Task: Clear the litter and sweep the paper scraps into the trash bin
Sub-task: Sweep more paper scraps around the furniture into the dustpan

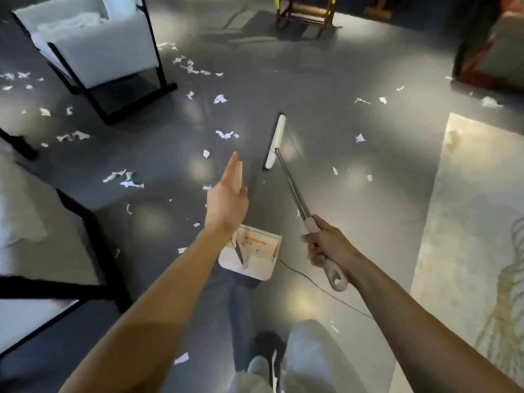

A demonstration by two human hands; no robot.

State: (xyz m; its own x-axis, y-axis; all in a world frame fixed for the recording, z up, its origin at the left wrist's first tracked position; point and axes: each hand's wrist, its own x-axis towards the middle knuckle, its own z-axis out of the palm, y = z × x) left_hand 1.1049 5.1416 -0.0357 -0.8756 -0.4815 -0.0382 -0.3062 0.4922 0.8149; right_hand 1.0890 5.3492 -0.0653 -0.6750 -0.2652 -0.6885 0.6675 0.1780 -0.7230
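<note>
Left hand is stretched out flat over the floor, fingers straight and together, thumb apart, holding nothing. Right hand is curled tightly round the pale grip of the broom, with the looped end of the handle sticking out below the fist. The metal shaft slants forward and to the left from that fist down to the broom head, a long white bar with dark bristles that rests on the floor ahead of the left fingertips.

Just below the left wrist stands a white dustpan with an orange label. A thin rod crosses it, which may be its own handle; the forearm covers the top of it, so I cannot tell. A thin black cable runs along the floor from beside the dustpan toward the right forearm.

Paper scraps lie scattered over the dark grey floor. Most are to the left of the broom head and around the white armchair with its black frame. A few lie to the right of the shaft, and one lies near the person's dark shoe at the bottom. A pale patterned rug covers the floor at the right edge. A wooden chair stands at the far end, well apart from the broom.
</note>
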